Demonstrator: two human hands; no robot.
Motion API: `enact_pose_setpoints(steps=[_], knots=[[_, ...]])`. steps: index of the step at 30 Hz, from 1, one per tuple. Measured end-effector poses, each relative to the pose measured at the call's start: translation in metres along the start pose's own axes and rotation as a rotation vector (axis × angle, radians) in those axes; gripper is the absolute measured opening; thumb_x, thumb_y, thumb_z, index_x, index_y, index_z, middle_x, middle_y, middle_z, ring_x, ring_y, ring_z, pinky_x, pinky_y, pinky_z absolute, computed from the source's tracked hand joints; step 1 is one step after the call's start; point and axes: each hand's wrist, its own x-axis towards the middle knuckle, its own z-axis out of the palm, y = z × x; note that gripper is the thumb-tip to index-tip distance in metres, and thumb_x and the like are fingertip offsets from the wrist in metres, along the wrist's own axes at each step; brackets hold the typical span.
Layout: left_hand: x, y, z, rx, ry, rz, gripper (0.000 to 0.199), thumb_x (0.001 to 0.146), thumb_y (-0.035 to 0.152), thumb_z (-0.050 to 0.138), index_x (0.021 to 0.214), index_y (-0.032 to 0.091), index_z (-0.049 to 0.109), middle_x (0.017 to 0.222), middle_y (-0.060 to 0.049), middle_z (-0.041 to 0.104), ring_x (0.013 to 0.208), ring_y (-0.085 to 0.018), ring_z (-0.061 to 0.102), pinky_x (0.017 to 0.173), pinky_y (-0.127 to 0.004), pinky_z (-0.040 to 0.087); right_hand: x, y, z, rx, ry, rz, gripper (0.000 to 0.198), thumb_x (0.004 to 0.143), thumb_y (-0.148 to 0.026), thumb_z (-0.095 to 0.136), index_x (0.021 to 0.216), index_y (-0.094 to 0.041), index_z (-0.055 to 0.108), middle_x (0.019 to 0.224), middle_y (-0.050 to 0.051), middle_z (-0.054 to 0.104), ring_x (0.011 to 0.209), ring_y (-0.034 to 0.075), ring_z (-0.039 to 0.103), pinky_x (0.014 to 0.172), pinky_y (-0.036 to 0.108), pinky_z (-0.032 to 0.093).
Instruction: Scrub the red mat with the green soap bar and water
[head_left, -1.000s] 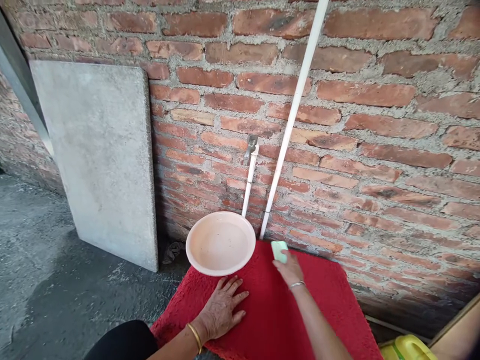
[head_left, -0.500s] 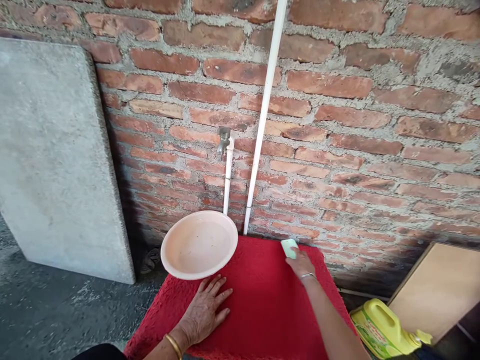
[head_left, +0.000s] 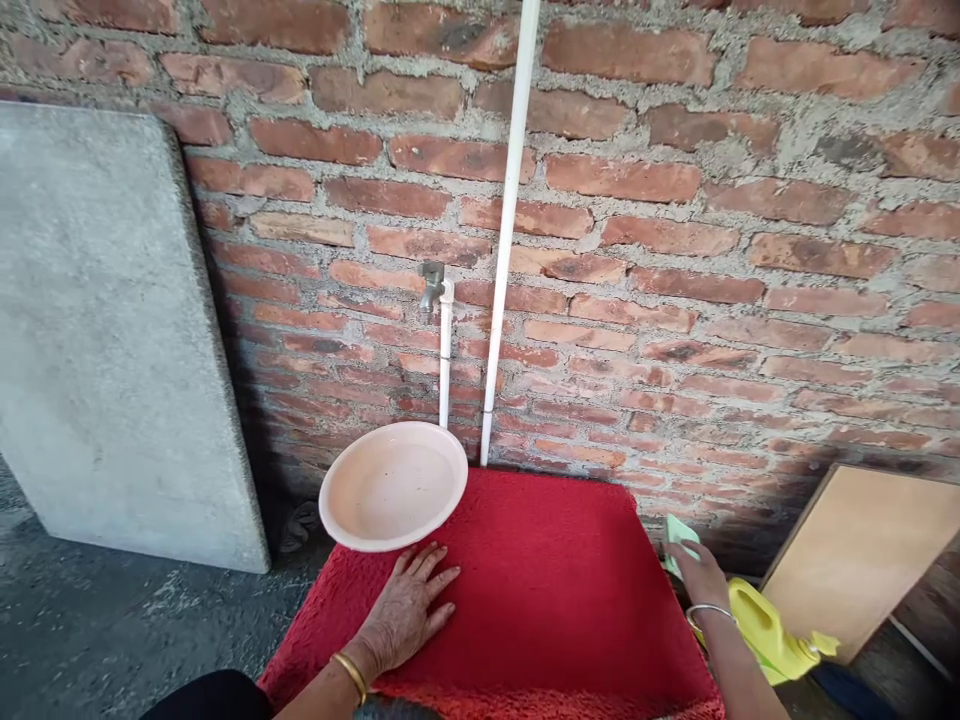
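Observation:
My left hand [head_left: 409, 607] lies flat with fingers spread on a red, fuzzy-surfaced cloth [head_left: 540, 590]. Its fingertips reach to just below a pale pink basin [head_left: 394, 485], which sits at the cloth's back left corner with what looks like water inside. At the right edge of the cloth, my right hand [head_left: 699, 572] is closed around a pale green block [head_left: 681, 532]. Part of the block is covered by my fingers, and I cannot make out its exact kind. A yellow plastic jug [head_left: 772, 635] stands just to the right of that hand.
A brick wall [head_left: 652, 235] rises behind, carrying a tap [head_left: 432, 285] and a white pipe [head_left: 510, 210]. On the left leans a grey slab [head_left: 112, 330]. A tan board [head_left: 866, 555] leans at the right, above the dark floor [head_left: 150, 630].
My right hand has moved right and a little toward me with the green block, from the back of the cloth to its right edge. The left hand stays in place; the view shifts slightly.

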Motion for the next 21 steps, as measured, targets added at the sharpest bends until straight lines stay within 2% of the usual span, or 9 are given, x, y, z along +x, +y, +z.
enact_pose_setpoints(steps=[3, 6, 9, 11, 14, 18, 21], knots=[[0.000, 0.000, -0.002, -0.008, -0.014, -0.017, 0.049, 0.093, 0.041, 0.062, 0.142, 0.043, 0.056, 0.155, -0.004, 0.051, 0.142, -0.031, 0.047, 0.118, -0.059, 0.036, -0.041, -0.044, 0.025, 0.037, -0.115, -0.191, 0.061, 0.080, -0.051, 0.052, 0.129, -0.016, 0.061, 0.121, 0.016, 0.069, 0.108, 0.029, 0.067, 0.096, 0.038, 0.052], [0.000, 0.000, -0.003, -0.005, -0.029, -0.037, 0.049, 0.093, 0.041, 0.061, 0.142, 0.044, 0.056, 0.155, -0.003, 0.051, 0.142, -0.031, 0.047, 0.117, -0.059, 0.037, -0.103, -0.081, 0.058, 0.035, -0.293, -0.450, 0.059, 0.077, -0.045, 0.058, 0.130, -0.019, 0.064, 0.124, 0.011, 0.066, 0.109, 0.027, 0.065, 0.099, 0.035, 0.050], [0.000, -0.001, -0.004, 0.001, -0.036, -0.037, 0.048, 0.095, 0.042, 0.059, 0.142, 0.044, 0.055, 0.155, -0.003, 0.051, 0.142, -0.030, 0.047, 0.118, -0.059, 0.036, -0.155, -0.100, 0.081, 0.018, -0.428, -0.644, 0.053, 0.071, -0.037, 0.066, 0.123, -0.025, 0.071, 0.121, 0.006, 0.067, 0.109, 0.026, 0.065, 0.100, 0.030, 0.049], [0.000, -0.001, -0.003, 0.005, -0.033, -0.034, 0.048, 0.095, 0.043, 0.059, 0.143, 0.044, 0.055, 0.155, -0.003, 0.051, 0.142, -0.030, 0.047, 0.118, -0.059, 0.036, -0.167, -0.102, 0.085, -0.062, -0.446, -0.700, 0.053, 0.072, -0.032, 0.066, 0.125, -0.028, 0.071, 0.122, 0.005, 0.067, 0.115, 0.027, 0.063, 0.105, 0.030, 0.045], [0.000, -0.002, -0.002, 0.005, -0.024, -0.029, 0.048, 0.094, 0.043, 0.059, 0.142, 0.044, 0.056, 0.155, -0.003, 0.051, 0.141, -0.031, 0.048, 0.118, -0.058, 0.036, -0.146, -0.089, 0.073, -0.208, -0.411, -0.634, 0.057, 0.076, -0.029, 0.062, 0.133, -0.026, 0.066, 0.130, 0.006, 0.064, 0.121, 0.027, 0.061, 0.109, 0.032, 0.043], [0.002, 0.000, -0.001, -0.018, -0.024, -0.032, 0.048, 0.094, 0.042, 0.060, 0.141, 0.042, 0.057, 0.155, -0.004, 0.051, 0.142, -0.031, 0.047, 0.118, -0.058, 0.034, -0.085, -0.042, 0.038, -0.267, -0.285, -0.371, 0.058, 0.081, -0.036, 0.055, 0.138, -0.022, 0.061, 0.132, 0.011, 0.062, 0.118, 0.024, 0.065, 0.106, 0.033, 0.046], [0.003, 0.005, -0.005, -0.049, -0.030, -0.030, 0.048, 0.093, 0.042, 0.060, 0.141, 0.040, 0.057, 0.155, -0.006, 0.050, 0.143, -0.032, 0.045, 0.119, -0.059, 0.033, -0.048, 0.002, 0.013, -0.233, -0.108, -0.145, 0.057, 0.083, -0.046, 0.052, 0.133, -0.022, 0.062, 0.119, 0.014, 0.068, 0.110, 0.027, 0.069, 0.099, 0.038, 0.052]])
